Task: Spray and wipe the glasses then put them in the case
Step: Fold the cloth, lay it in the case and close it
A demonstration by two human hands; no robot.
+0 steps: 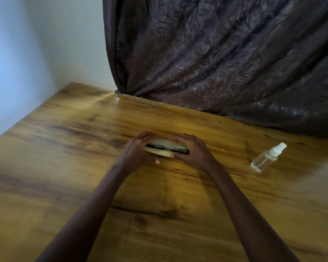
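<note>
A pale green glasses case rests on the wooden table near its middle. Its lid stands a narrow gap above the base, and only a dark strip shows inside. My left hand grips the case's left end and my right hand grips its right end, with fingers over the lid and thumbs at the front. The glasses and any cloth are hidden from me. A clear spray bottle with a white nozzle lies on its side to the right, apart from both hands.
A dark patterned curtain hangs down onto the table's far edge. A white wall borders the table at the left and far left corner.
</note>
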